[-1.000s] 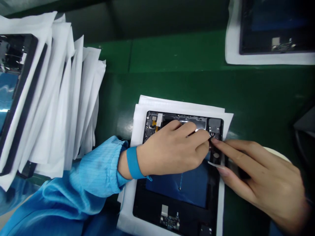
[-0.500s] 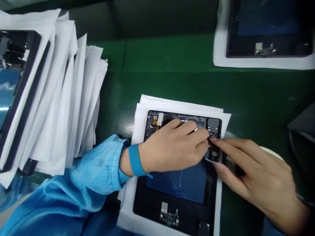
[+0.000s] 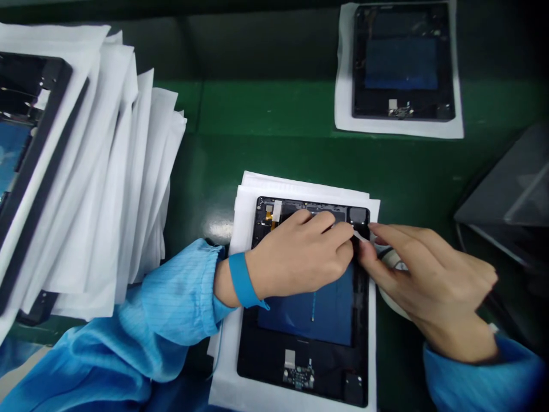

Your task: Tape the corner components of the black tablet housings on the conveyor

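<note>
An open tablet (image 3: 274, 360) lies face down with its insides showing: a blue-covered battery (image 3: 291, 320) and a small circuit board (image 3: 299, 376). Beneath it are white padded sheets (image 3: 253, 386). My left hand (image 3: 304, 252), wearing a blue wristband (image 3: 242, 280), rests over the tablet's upper part with its fingers curled; what its fingertips grip is hidden. At the tablet's upper right edge, my right hand (image 3: 429, 280) brings thumb and forefinger close together. A small white strip (image 3: 358, 235) sits at the right thumb tip and reaches toward my left fingers.
On the left leans a stack of tablets between white sleeves (image 3: 107, 171). Another open tablet (image 3: 401, 63) lies on a white sheet at the far right. A round white object (image 3: 392, 300) is partly under my right hand. A dark grey box-like object (image 3: 506, 194) stands at right on the green table (image 3: 257, 109).
My right thumb has moved up toward the forefinger, and the white strip has come up with it to my left fingertips. My left hand stays nearly in place. The camera view has shifted.
</note>
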